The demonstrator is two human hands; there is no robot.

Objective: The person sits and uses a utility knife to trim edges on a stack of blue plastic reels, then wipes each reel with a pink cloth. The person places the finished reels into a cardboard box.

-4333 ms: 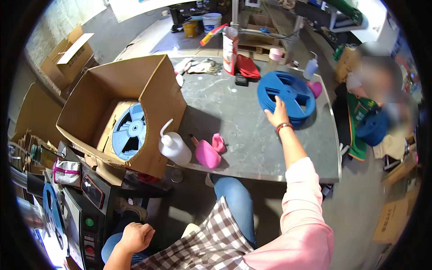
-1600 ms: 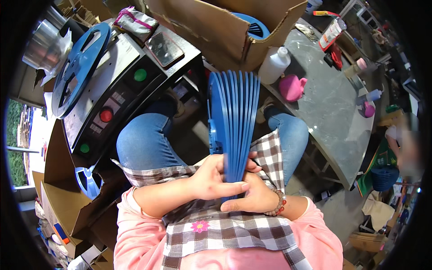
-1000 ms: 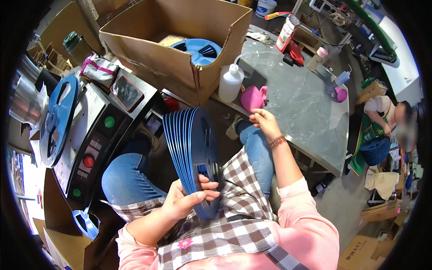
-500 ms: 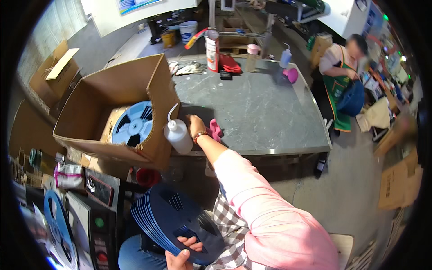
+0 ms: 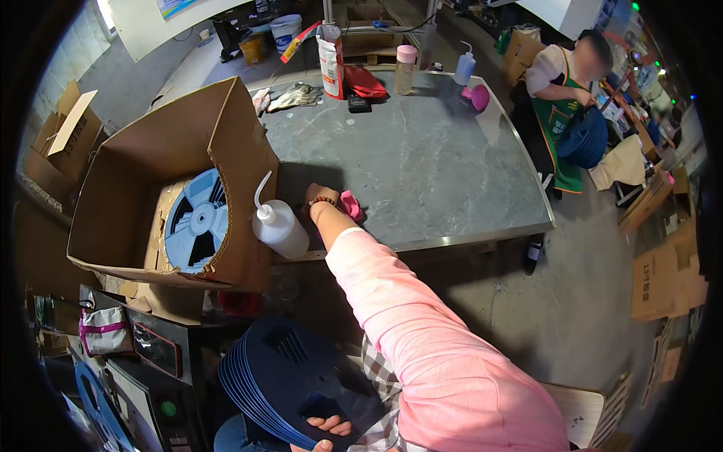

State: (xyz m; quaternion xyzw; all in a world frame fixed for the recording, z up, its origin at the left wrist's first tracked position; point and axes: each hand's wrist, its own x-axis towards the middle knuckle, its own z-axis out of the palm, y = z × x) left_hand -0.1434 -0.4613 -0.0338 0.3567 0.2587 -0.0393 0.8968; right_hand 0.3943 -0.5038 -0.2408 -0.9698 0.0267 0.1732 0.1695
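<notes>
My left hand (image 5: 325, 432) sits at the bottom edge, fingers hooked through an opening in a stack of dark blue reels (image 5: 290, 380) that leans on my lap. A pink sleeve stretches up to my right hand (image 5: 318, 196), which is at the near edge of the grey table (image 5: 422, 166). That hand is closed on a pink bottle (image 5: 352, 205), which sticks out to its right. A white squeeze bottle (image 5: 280, 230) with a bent spout stands just left of my right hand.
An open cardboard box (image 5: 158, 188) at the table's left holds a light blue reel (image 5: 196, 222). A red cloth (image 5: 364, 81), bottles and gloves line the far edge. Another person in a green apron (image 5: 561, 113) holds dark reels at the right. A machine with a green button (image 5: 167, 409) stands lower left.
My right hand let go of the reel stack and reached up to the pink bottle on the table. The stack stays in my left hand alone, lower on my lap.
</notes>
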